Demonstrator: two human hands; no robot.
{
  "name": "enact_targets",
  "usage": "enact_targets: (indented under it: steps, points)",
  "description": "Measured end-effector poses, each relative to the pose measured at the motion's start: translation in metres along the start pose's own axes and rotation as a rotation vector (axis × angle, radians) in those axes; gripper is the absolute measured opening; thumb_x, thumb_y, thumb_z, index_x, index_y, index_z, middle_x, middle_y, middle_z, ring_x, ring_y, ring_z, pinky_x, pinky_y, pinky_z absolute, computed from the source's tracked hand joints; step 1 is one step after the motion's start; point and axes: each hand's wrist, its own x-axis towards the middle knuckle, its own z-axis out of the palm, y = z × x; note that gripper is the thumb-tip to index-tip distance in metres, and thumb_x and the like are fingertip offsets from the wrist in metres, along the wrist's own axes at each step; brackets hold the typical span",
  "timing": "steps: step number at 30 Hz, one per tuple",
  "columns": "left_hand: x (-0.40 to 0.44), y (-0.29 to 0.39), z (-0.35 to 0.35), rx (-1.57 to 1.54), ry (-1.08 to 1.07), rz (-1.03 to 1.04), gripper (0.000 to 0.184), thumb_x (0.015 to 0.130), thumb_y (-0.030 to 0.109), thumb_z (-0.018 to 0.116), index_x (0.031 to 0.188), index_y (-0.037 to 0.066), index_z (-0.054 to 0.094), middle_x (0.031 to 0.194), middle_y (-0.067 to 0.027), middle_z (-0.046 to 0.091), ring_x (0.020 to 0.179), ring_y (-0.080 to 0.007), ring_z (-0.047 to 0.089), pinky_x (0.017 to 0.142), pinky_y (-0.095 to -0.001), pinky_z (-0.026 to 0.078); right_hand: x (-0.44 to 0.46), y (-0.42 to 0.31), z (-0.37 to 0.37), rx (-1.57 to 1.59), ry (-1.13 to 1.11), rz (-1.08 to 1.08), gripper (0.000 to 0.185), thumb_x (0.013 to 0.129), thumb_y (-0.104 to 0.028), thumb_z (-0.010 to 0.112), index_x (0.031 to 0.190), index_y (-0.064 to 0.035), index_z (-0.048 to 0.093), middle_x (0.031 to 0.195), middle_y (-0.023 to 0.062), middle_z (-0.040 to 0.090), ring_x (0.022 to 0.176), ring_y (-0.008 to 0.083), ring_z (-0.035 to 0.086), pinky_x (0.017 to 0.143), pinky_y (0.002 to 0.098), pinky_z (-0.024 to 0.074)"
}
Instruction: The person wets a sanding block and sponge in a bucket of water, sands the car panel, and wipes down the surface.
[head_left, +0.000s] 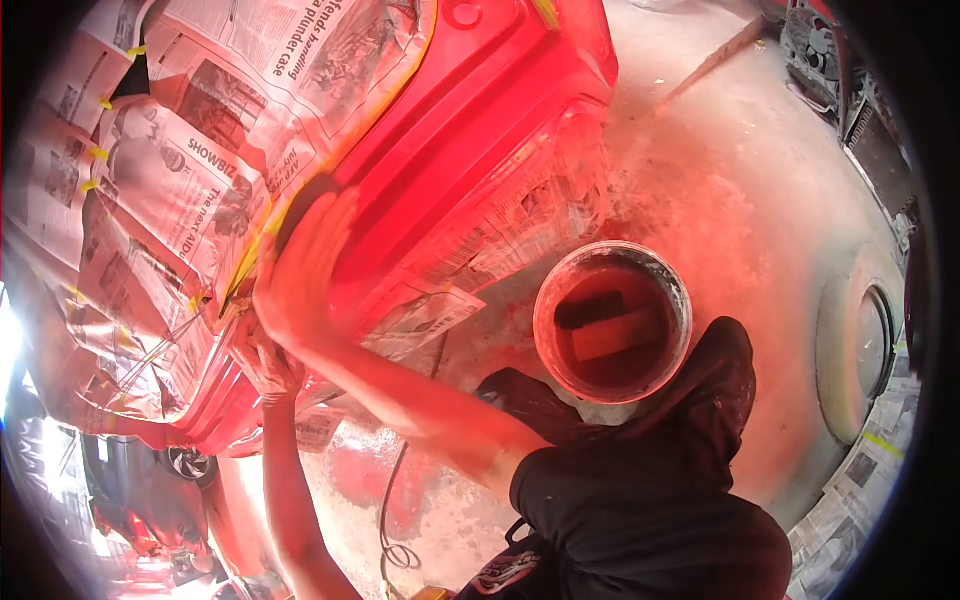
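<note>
A red ridged panel [440, 150] runs diagonally across the upper middle, bordered by yellow tape and newspaper [215, 120]. On its taped edge, my right hand [305, 265] is around a dark pad [308, 205], thumb on one side and long fingers on the other; its underside is hidden. My left hand [262, 355] is just below, touching the lower end of the panel near the newspaper. Its fingers look apart, partly hidden, with nothing visible in them. Beside my knees stands a round bucket [684, 320] of reddish liquid with a dark block and a reddish block in it.
My bent legs [640, 500] are at the lower right. A thin cable [390, 500] coils on the stained floor [740, 230]. A tyre [850, 345] lies at the right, near more newspaper [860, 500]. Metal parts [845, 80] stand at the upper right.
</note>
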Motion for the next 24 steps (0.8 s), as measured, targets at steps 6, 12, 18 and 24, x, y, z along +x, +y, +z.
enact_targets:
  steps: [6,12,18,24]
  points:
    - [0.001,0.004,-0.001,0.075,-0.046,0.002,0.044,0.095,0.023,0.06,0.136,0.007,0.061,0.136,-0.0245,0.049,0.126,-0.0433,0.049,0.107,-0.058,0.039,0.122,0.019,-0.039,-0.143,0.159,-0.056,0.081,0.11,-0.036,0.036,0.154,0.0201,-0.002,0.161,0.0442,-0.009,0.154,0.0538,-0.006,0.127,0.0546,0.0004]
    - [0.004,0.002,0.0,0.056,-0.046,0.016,0.044,0.095,0.023,0.06,0.135,0.006,0.062,0.136,-0.0249,0.049,0.128,-0.0447,0.048,0.108,-0.059,0.038,0.044,0.011,-0.022,-0.101,0.005,-0.097,0.08,0.11,-0.035,0.035,0.153,0.0226,-0.001,0.161,0.0444,-0.008,0.154,0.0544,-0.004,0.128,0.0553,0.001]
    - [0.002,0.004,0.0,0.051,-0.027,0.009,0.043,0.094,0.022,0.061,0.134,0.006,0.062,0.136,-0.0253,0.049,0.128,-0.0451,0.048,0.107,-0.0583,0.039,0.234,0.054,-0.084,-0.214,0.328,-0.123,0.076,0.109,-0.04,0.035,0.147,0.0246,0.018,0.155,0.0463,0.013,0.149,0.0555,0.014,0.126,0.0543,0.0119]
    - [0.009,0.008,-0.002,0.06,-0.012,-0.008,0.047,0.096,0.029,0.061,0.136,0.005,0.058,0.134,-0.0233,0.051,0.125,-0.0409,0.05,0.105,-0.0558,0.039,0.091,0.015,-0.041,-0.082,0.056,-0.064,0.082,0.109,-0.036,0.036,0.152,0.0236,-0.001,0.16,0.0452,-0.011,0.153,0.0546,-0.009,0.127,0.0554,-0.0039]
